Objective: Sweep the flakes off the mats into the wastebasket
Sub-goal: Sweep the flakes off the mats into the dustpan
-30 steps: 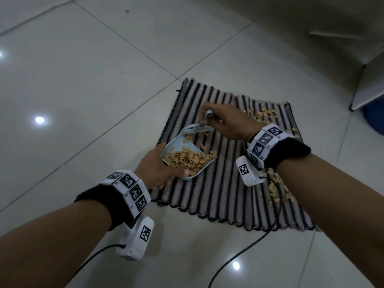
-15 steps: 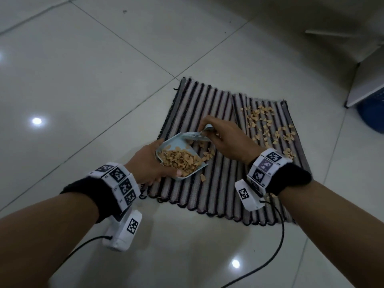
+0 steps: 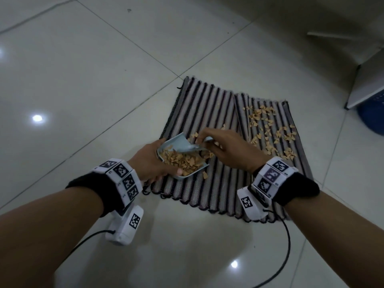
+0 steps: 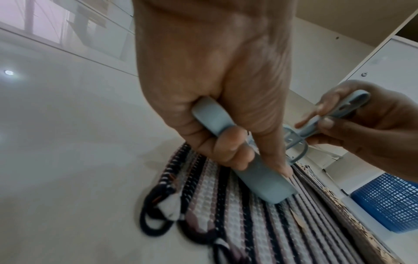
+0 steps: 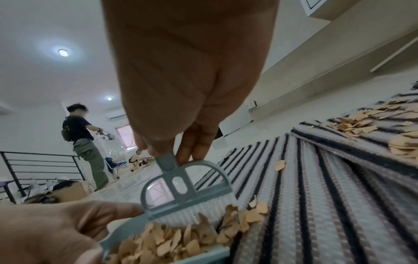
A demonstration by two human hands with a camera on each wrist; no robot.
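Here, the left hand [image 3: 154, 163] grips a flake-filled dustpan [image 3: 182, 156] on the left mat [image 3: 199, 121], the right hand [image 3: 226, 150] pinches a small brush [image 5: 181, 192] at its mouth, with loose flakes [image 3: 270, 132] on the right mat [image 3: 295, 154] near the blue wastebasket [image 4: 389, 201].

My left hand [image 3: 152, 163] covers the handle of the dustpan [image 3: 180, 156], and the flakes [image 3: 182, 161] heaped in it hide its floor. My right hand [image 3: 226, 151] hides most of the small brush [image 5: 181, 189]; where its bristles meet the pile I cannot tell. Beyond my right hand the blue wastebasket [image 3: 372, 117] is cut off by the picture's edge. Under my right wrist the near corner of the right mat [image 3: 291, 163] is hidden.
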